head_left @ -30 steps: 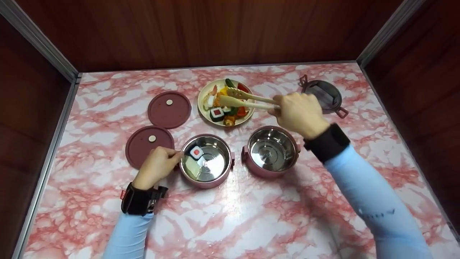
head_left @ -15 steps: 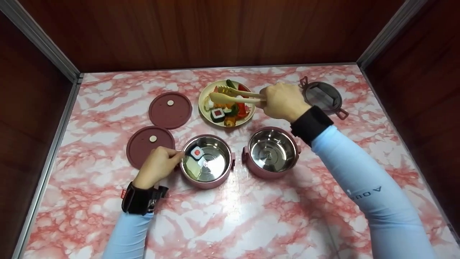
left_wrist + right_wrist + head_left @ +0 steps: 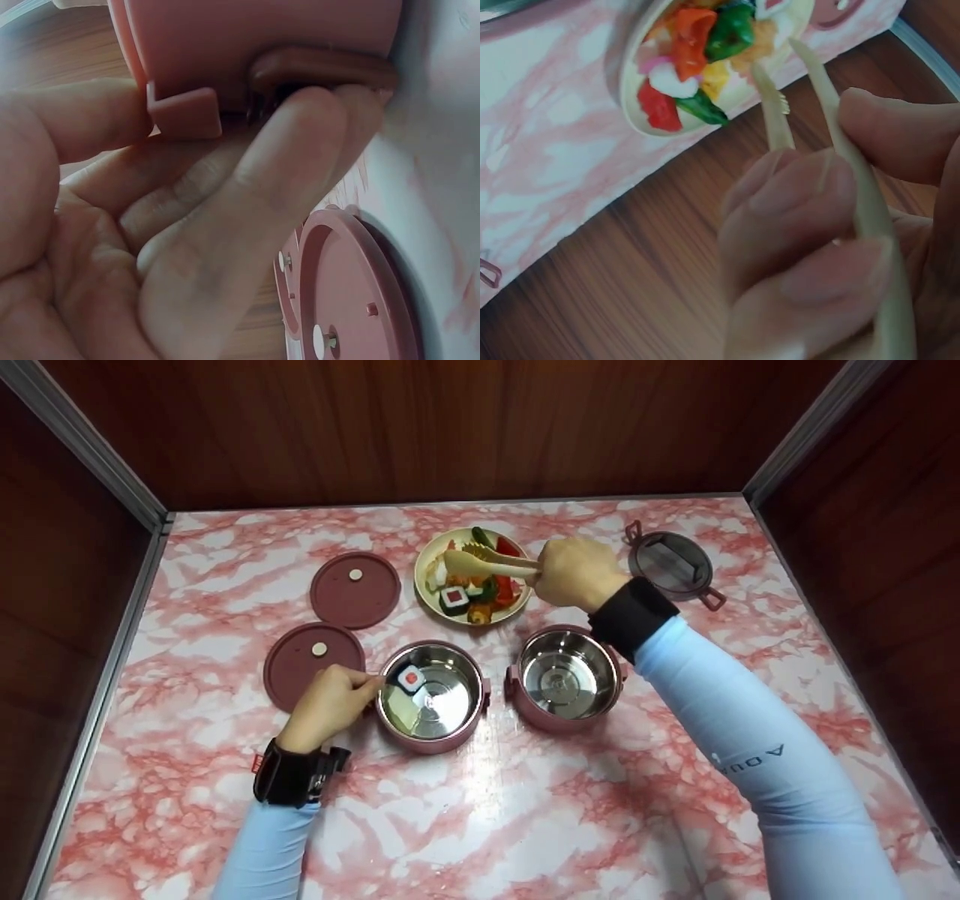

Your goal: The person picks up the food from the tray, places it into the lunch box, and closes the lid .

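Fingers of the right hand (image 3: 574, 572) curl round a pair of pale tongs (image 3: 469, 564), whose two tips stand a narrow gap apart over a cream plate (image 3: 421, 577) at the far middle of the table. Whether the tips touch any food, the views do not settle. On the plate lie a dark-edged roll with a red centre (image 3: 454, 598) at the near side, red pieces (image 3: 504, 589) toward the right, and a long green piece (image 3: 481, 537) at the far edge.

Nearer and slightly left of the plate stands an upright pink pot (image 3: 429, 745) with a shiny metal inside. Within it, toward the left wall, sit a white roll piece with a red middle (image 3: 410, 679) and, just nearer, a pale yellowish piece (image 3: 404, 711). The left hand (image 3: 334, 705) grips this pot by its left side, thumb and fingers at the handle (image 3: 322, 69).

Just right of it stands a second pink pot (image 3: 555, 724). Farther left, two dark red lids (image 3: 355, 604) lie flat, one behind the other, the nearer partly hidden by the left hand. At far right rests a round grey piece with looped handles (image 3: 670, 574).
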Demonstrator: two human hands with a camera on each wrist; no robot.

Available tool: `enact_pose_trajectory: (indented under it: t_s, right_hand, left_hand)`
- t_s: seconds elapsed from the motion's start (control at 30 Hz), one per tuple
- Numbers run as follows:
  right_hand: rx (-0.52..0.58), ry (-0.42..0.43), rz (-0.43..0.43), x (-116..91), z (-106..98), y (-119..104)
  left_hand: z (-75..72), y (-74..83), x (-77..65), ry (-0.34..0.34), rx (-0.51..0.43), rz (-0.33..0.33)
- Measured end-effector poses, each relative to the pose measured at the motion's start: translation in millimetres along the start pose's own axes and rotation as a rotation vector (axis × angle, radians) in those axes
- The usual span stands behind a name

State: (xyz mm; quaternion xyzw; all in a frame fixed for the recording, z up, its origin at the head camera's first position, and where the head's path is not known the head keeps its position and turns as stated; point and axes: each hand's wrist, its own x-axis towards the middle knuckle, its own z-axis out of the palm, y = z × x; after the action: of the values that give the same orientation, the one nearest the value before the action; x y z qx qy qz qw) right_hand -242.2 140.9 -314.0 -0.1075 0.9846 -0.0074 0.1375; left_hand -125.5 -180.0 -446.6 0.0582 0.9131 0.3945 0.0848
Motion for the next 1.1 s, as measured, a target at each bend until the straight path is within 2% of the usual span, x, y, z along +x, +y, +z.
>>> enact_pose_trajectory:
  t_s: [0.2,0.4,0.53,0.63,0.83,1.1]
  right_hand:
    - [-0.012,-0.060,0.035,2.0,-16.7,-2.4]
    - [0.048,-0.157,0.058,7.0,-30.1,-6.3]
    - [0.034,-0.203,0.074,10.7,-38.4,-18.9]
    - [-0.026,-0.227,0.093,13.7,-43.5,-33.3]
    - [-0.165,-0.194,0.098,20.8,-46.5,-54.5]
    - [-0.127,-0.142,0.134,25.3,-50.6,-50.6]
  left_hand:
    - [0.1,0.6,0.8,0.006,0.008,0.018]
    - [-0.8,0.8,1.2,0.006,0.010,0.026]
    - [-0.7,-0.1,0.8,0.001,0.008,0.022]
    - [-0.7,0.3,0.2,-0.001,0.012,0.016]
    - [-1.3,1.8,-0.3,-0.011,0.011,0.005]
    - [-1.8,2.3,-0.3,-0.001,0.020,0.011]
